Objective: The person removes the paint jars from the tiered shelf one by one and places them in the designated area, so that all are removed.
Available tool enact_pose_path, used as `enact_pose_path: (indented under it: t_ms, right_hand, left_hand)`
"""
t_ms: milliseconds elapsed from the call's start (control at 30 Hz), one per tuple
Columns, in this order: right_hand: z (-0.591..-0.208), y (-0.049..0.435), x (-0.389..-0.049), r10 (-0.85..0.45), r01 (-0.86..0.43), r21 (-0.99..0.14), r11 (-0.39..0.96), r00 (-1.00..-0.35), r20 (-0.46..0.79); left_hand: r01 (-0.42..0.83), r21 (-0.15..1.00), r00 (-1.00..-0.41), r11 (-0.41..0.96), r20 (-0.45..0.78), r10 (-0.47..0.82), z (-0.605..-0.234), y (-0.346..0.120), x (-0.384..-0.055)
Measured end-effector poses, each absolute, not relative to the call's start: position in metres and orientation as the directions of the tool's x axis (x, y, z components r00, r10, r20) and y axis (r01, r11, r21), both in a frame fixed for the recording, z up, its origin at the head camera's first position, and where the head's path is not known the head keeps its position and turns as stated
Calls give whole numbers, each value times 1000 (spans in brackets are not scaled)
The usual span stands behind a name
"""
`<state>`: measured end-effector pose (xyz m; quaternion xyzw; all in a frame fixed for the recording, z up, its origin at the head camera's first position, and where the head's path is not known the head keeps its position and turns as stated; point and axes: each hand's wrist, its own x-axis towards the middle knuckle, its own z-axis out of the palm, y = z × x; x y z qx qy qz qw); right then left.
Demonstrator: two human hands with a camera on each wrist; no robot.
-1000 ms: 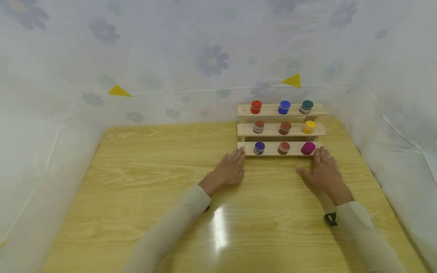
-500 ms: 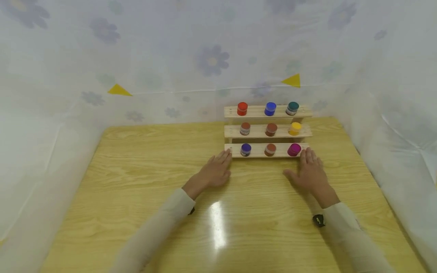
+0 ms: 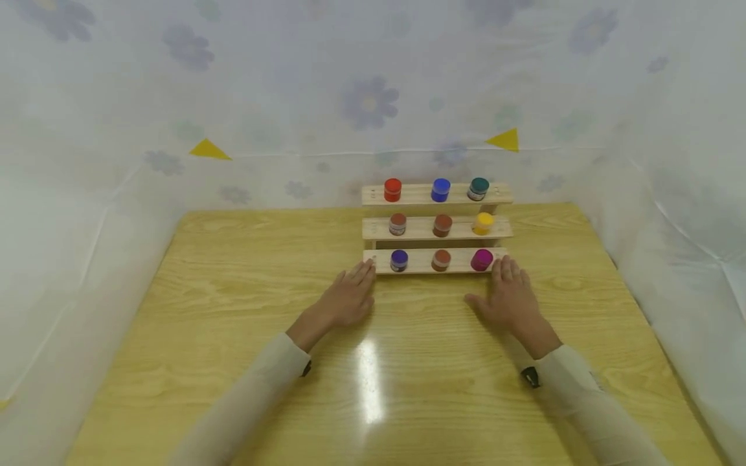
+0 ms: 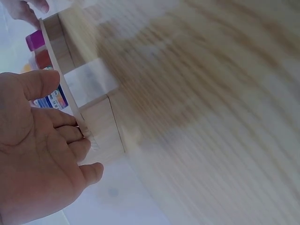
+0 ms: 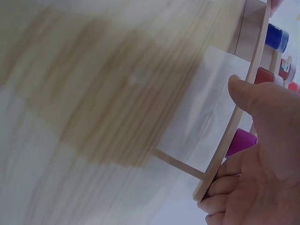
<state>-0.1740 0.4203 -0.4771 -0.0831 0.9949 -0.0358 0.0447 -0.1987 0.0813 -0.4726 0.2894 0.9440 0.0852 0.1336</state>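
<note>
A three-tier wooden rack (image 3: 408, 230) bears small paint jars in rows. Its top tier has a red jar (image 3: 393, 190), a blue jar (image 3: 440, 190) and a dark green jar (image 3: 478, 189). Two brown jars and a yellow jar (image 3: 483, 223) stand on the middle tier. The lowest tier carries a purple-blue jar (image 3: 399, 261), a brown jar (image 3: 441, 260) and a magenta jar (image 3: 482, 260). My left hand (image 3: 348, 298) touches the lowest tier's left end with extended fingers. At its right end, the fingers of my right hand (image 3: 510, 294) lie against the board, thumb spread.
The rack stands near the back of a wood-grain table (image 3: 245, 285). White flowered sheeting (image 3: 291, 90) surrounds the back and sides. Two yellow triangles (image 3: 210, 149) are on the back sheet. Bare table lies left and right of the rack.
The rack with its jars has slid left and slightly toward me along the table. Both hands have moved with it, staying at the two ends of the lowest tier.
</note>
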Motion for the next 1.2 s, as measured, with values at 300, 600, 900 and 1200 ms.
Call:
enact_pose_path:
  t_ms: [300,600,900,1200]
  right_hand:
    - [-478,402,-171,-188,-187,-36,982,-981,-44]
    - [-478,407,-171,-194,-194,-9,981,-980,-47]
    - [-478,400,-170,-243,-243,11,970,-970,-12]
    - [-475,421,-181,-251,-250,-26,968,-968,-20]
  left_hand:
    - [520,253,-808,816,-166,566,-474,66,-191]
    - [468,312,-833,827,-156,531,-472,74,-187]
    - [404,354,-869,844,-138,474,-470,68,-180]
    - [431,380,-861,819,-100,499,-473,78,-181]
